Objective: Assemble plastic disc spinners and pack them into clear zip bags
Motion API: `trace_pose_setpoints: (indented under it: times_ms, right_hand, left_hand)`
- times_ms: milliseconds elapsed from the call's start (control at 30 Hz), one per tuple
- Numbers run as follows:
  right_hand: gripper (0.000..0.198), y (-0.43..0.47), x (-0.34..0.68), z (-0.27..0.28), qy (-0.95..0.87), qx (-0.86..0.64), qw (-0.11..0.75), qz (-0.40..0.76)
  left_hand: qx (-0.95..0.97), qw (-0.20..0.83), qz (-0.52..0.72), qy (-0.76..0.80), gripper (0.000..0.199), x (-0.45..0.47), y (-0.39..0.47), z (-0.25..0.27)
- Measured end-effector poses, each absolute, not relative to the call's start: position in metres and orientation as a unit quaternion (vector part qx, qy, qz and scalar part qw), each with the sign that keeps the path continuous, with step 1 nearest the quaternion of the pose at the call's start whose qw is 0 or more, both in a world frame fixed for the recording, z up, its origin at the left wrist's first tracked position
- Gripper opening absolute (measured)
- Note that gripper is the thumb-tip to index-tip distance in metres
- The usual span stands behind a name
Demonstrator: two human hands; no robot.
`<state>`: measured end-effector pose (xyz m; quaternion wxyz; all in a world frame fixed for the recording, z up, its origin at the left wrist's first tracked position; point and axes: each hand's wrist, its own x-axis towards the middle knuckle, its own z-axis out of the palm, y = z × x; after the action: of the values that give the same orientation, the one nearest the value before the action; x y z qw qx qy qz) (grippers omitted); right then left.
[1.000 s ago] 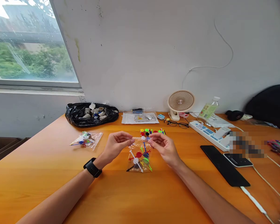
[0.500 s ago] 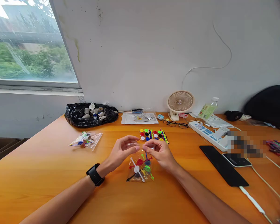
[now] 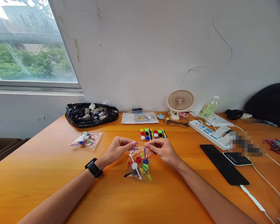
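Note:
A clear plastic bag [image 3: 137, 176] hangs between my two hands near the middle of the desk. Inside it are several coloured plastic arrow spinners [image 3: 134, 166] in white, red, blue, green, yellow and black. My left hand [image 3: 118, 150] pinches the top edge of the bag at its left corner. On the right, my right hand [image 3: 162, 151] grips the same edge between thumb and fingers. Behind my hands lie rows of coloured discs and arrows [image 3: 156, 135], partly hidden by the right hand. Another clear bag of spinners [image 3: 86, 140] rests farther left.
A black plastic bag [image 3: 72, 116] holding cardboard rolls stands at the back left. Along the back are a small fan [image 3: 180, 101], eyeglasses [image 3: 177, 124] and a bottle [image 3: 208, 109]. To the right lie a power strip [image 3: 207, 134], a black slab [image 3: 224, 165] and cables.
The left hand's fingers have closed flatter along the bag's top edge, and the right hand has shifted slightly right. The bag's lower part has swung a little to the left.

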<state>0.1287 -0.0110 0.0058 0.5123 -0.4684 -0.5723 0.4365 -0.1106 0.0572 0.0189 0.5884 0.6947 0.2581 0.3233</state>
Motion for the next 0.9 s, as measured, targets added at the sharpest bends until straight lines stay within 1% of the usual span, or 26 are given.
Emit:
trace_pose_setpoints:
  times_ms: [133,333,467,600,900]
  right_hand:
    - [0.036,-0.01,0.136,0.01,-0.589,-0.458,0.506,0.433]
    - [0.033,-0.009,0.139,0.011,-0.602,-0.461,0.504,0.414]
    - [0.033,-0.009,0.138,0.008,-0.563,-0.471,0.521,0.435]
    - [0.033,-0.01,0.137,0.009,-0.55,-0.464,0.527,0.453]
    - [0.033,-0.009,0.135,0.008,-0.575,-0.47,0.526,0.415]
  left_hand:
    - [0.71,0.565,0.326,0.266,0.041,-0.114,0.063,0.02]
    - [0.708,0.551,0.344,0.277,0.033,-0.115,0.07,0.015]
    - [0.703,0.558,0.336,0.284,0.03,-0.118,0.07,0.016]
    - [0.683,0.572,0.344,0.296,0.034,-0.12,0.071,0.017]
    - [0.707,0.55,0.352,0.273,0.03,-0.117,0.068,0.018]
